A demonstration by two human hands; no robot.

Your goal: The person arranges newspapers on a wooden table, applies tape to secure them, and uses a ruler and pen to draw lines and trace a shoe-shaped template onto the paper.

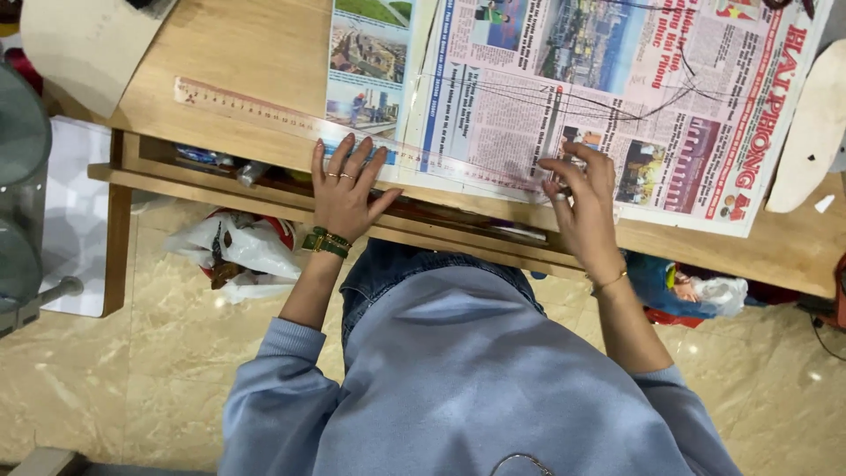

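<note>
Your left hand (345, 189) lies flat, fingers spread, pinning the clear ruler (291, 119) against the newspaper (608, 97) at the desk (238, 53) edge. Your right hand (583, 198), fingers curled, steadies the paper's near edge.

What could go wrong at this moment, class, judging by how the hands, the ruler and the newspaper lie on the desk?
1. The ruler is long and the left hand presses only one part of it, so its free end might swivel.
2. The newspaper lies close to the desk edge, so it could slide off or crease under the right hand.
</note>
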